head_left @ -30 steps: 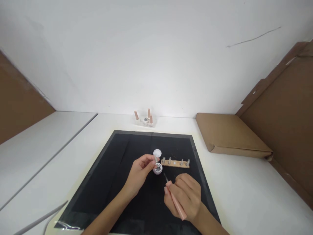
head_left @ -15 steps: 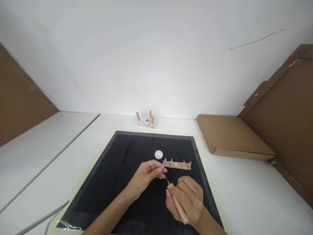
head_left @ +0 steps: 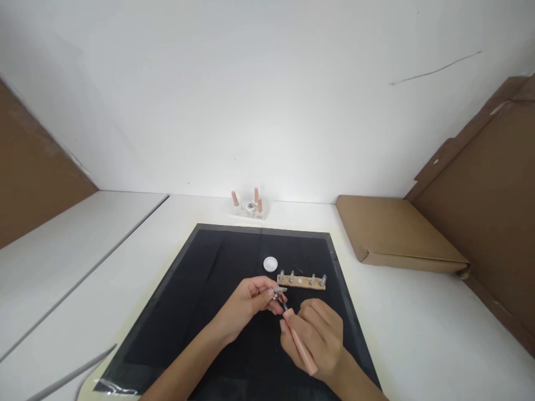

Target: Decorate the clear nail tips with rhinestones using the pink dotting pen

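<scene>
Pink-handled brush (head_left: 300,343) gripped in right hand (head_left: 320,340), tip at a small silver piece (head_left: 278,293) pinched by left hand (head_left: 246,303). Both over black mat (head_left: 188,289); wooden strip (head_left: 301,281) and white lid (head_left: 270,263) just beyond.

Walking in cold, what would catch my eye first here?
Two bare hands meet over a black mat: the left hand pinches a small silvery piece, the right hand holds a pink-handled brush to it. Just beyond lie a white lid and a wooden strip bearing small pieces.
</scene>
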Motion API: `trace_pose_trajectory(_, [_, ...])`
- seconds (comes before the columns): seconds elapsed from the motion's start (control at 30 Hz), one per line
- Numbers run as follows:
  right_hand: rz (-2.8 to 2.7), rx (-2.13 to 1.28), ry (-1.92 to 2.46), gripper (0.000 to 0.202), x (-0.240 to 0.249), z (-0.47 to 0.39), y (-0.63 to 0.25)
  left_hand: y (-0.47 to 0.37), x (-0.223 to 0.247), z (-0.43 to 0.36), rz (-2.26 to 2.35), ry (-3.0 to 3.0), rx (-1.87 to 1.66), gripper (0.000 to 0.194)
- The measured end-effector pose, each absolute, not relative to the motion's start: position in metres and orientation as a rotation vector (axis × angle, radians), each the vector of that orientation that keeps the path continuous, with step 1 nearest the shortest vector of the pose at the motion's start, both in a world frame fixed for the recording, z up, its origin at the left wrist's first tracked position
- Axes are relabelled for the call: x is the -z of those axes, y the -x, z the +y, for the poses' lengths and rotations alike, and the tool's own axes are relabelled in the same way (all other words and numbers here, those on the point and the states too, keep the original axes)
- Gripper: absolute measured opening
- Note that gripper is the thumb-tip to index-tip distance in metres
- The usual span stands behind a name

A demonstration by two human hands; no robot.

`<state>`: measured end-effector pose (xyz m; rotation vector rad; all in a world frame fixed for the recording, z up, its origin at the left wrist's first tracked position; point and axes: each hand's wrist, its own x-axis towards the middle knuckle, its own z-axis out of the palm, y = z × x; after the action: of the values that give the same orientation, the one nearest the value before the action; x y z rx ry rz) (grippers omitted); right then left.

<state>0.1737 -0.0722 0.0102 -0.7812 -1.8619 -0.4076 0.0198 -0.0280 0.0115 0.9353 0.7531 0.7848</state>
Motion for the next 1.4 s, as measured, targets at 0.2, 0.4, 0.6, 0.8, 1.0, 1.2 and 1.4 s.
trace_pose_trajectory(0.2, [-1.879,0.406,0.777,0.006,-0.0107,-0.0723,-0.1738,-0.0187,-0.0077,-0.0277,0.714,-0.901,-0.786,0.025])
trace_pose_trajectory(0.4, [-1.886,0.407,0.769,0.006,-0.0097,-0.0714,-0.1727,-0.018,-0.0079,-0.0282,0.711,-0.899,-0.77,0.024])
trace_pose_trajectory(0.6, [-1.884,0.403,0.761,0.007,-0.0103,-0.072,-0.1726,-0.0187,-0.01,-0.0276,0.721,-0.905,-0.748,0.026])
trace_pose_trajectory(0.8, [-1.895,0.396,0.749,0.006,-0.0113,-0.0725,-0.1721,-0.0173,-0.0081,-0.0261,0.736,-0.956,-0.734,0.028])
trace_pose_trajectory(1.0, [-1.909,0.375,0.738,0.006,-0.0093,-0.0725,-0.1722,-0.0172,-0.0063,-0.026,0.721,-0.983,-0.716,0.027])
trace_pose_trajectory(1.2, [-1.919,0.375,0.742,0.006,-0.0088,-0.0724,-0.1727,-0.0173,-0.0083,-0.0267,0.725,-1.017,-0.711,0.026])
trace_pose_trajectory(1.4, [-1.951,0.372,0.756,0.005,-0.0087,-0.0713,-0.1725,-0.0186,-0.0102,-0.0266,0.728,-1.024,-0.704,0.024])
